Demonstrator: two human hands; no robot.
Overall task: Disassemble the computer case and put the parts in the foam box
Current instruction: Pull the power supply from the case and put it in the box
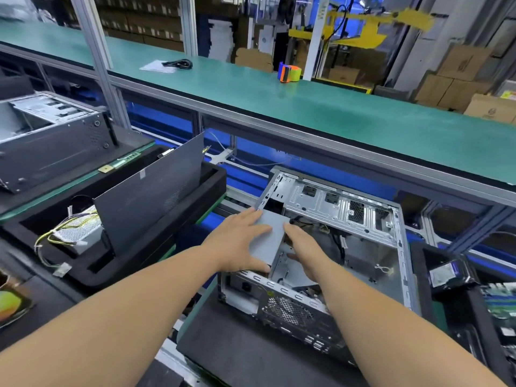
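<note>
Two hands: both are set on one grey box (265,233) inside the case (335,247).
Case: it is laid on its side on a black mat (237,353), open face up, rear panel with fan grille (287,311) turned toward the person. The long axis runs from near to far, angled slightly right. The lie is judged deliberate, so that the inside can be reached from above.
Grey box: probably the power supply. It is seated in the near-left corner of the case, behind the rear panel, long axis along the left wall.
Left hand (240,241): it is laid flat on top of the box, fingers straight and spread, the thumb down at the near edge. It presses but does not clutch.
Right hand (303,252): it is placed against the inner side of the box, fingers reaching down into the case. Whether they are curled under the box cannot be told.
Purpose of hold: judged to be a two-sided brace for working the box free and lifting it out.
Foam box (156,255): black, just left of the case. A wired unit (75,233) is already held in it, and a dark side panel (150,196) is leaned upright inside.
Second case (50,141): it is set far left on a green bench.
Stage: partly stripped; the box is not yet out.
</note>
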